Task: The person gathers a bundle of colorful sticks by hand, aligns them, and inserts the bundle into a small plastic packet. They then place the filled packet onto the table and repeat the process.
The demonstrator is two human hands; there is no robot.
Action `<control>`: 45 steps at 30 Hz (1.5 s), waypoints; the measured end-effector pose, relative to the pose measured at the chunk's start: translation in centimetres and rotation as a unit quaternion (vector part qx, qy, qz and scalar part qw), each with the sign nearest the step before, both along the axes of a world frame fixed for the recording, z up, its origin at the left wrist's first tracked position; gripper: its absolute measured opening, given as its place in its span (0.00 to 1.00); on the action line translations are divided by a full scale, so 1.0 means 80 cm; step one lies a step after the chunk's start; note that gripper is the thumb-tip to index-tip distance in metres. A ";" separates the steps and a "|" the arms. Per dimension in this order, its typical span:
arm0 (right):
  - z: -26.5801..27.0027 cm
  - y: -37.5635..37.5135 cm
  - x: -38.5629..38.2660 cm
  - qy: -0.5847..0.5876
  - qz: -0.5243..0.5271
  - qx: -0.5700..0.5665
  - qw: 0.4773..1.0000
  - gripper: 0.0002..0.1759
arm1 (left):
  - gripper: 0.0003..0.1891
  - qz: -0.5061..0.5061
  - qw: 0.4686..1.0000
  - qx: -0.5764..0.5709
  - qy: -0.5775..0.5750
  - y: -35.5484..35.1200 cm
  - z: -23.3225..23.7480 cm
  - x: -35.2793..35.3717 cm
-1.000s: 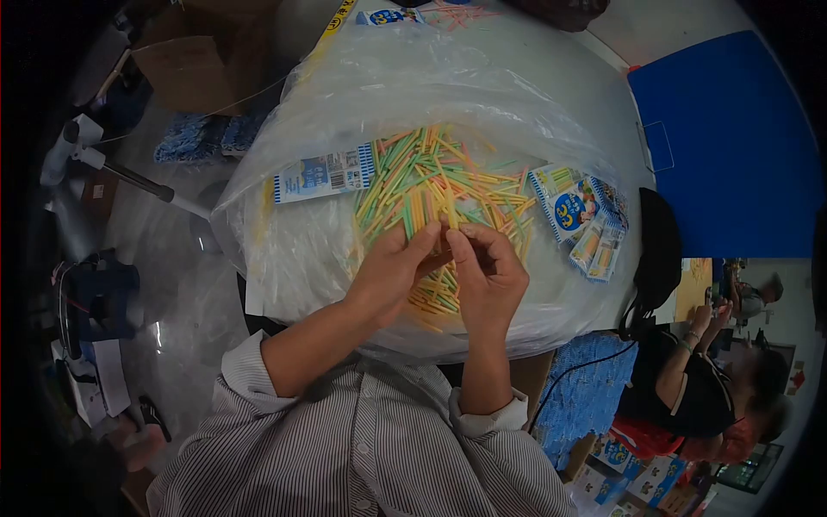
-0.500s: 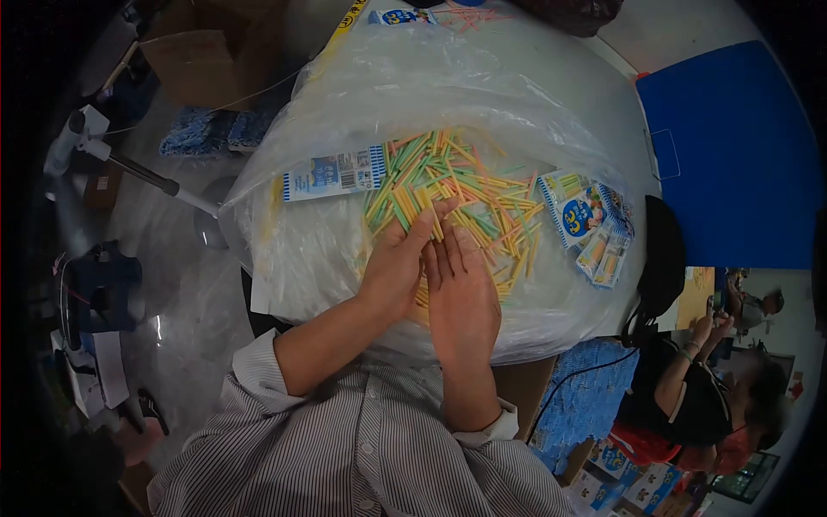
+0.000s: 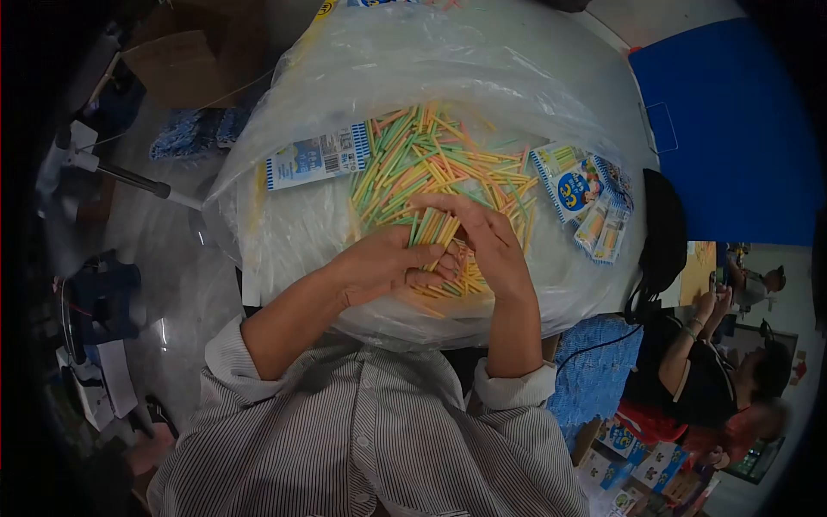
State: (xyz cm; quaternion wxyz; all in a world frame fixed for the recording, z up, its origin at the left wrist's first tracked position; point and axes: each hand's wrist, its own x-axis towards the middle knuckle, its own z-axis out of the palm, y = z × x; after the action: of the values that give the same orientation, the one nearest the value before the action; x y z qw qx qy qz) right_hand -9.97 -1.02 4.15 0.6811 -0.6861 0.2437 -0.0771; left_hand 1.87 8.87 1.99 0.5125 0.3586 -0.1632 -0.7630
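Note:
A bundle of thin pastel sticks [image 3: 438, 227], yellow, green and pink, is held in my left hand [image 3: 388, 258], whose fingers are closed around its lower part. My right hand [image 3: 491, 246] curls against the same bundle from the right, its index finger bent over the upper ends. Behind and beneath both hands lies a loose pile of the same sticks [image 3: 413, 159] on a clear plastic bag [image 3: 301, 241]. A blue-and-white packet [image 3: 317, 158] rests left of the pile. To its right are several more printed packets [image 3: 575, 189], sticks showing through some of them.
The bag covers a light table [image 3: 551, 52]. Right of it are a black item [image 3: 662, 233] and a large blue panel [image 3: 724, 129]. A metal stand [image 3: 129, 172] and a cardboard box [image 3: 177, 65] are at left. Another person [image 3: 689, 379] sits at lower right.
My right hand has turned from flat, palm up, to curled around the bundle's right side. The left hand keeps the sticks, now held more upright. The view has shifted slightly.

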 end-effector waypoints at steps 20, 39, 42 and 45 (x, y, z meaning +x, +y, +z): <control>-0.031 0.017 0.048 -0.211 -0.271 0.063 0.937 0.06 | 0.10 0.144 0.985 -0.011 -0.092 -0.014 -0.016 0.016; -0.028 0.018 0.036 -0.191 -0.260 0.084 0.943 0.07 | 0.08 0.101 0.994 -0.020 -0.026 -0.011 -0.012 0.017; -0.028 0.014 0.032 -0.169 -0.226 0.130 0.951 0.09 | 0.08 0.080 0.996 -0.040 0.002 -0.010 -0.010 0.018; -0.024 0.014 0.031 -0.137 -0.227 0.134 0.955 0.11 | 0.08 0.083 0.996 -0.031 -0.015 -0.010 -0.007 0.016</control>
State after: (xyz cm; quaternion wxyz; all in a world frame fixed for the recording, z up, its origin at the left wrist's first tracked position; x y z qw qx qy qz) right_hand -7.46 0.08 2.20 0.7583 -0.4978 0.3054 -0.2897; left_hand 3.16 8.07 1.41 0.5824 0.3659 -0.1639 -0.7072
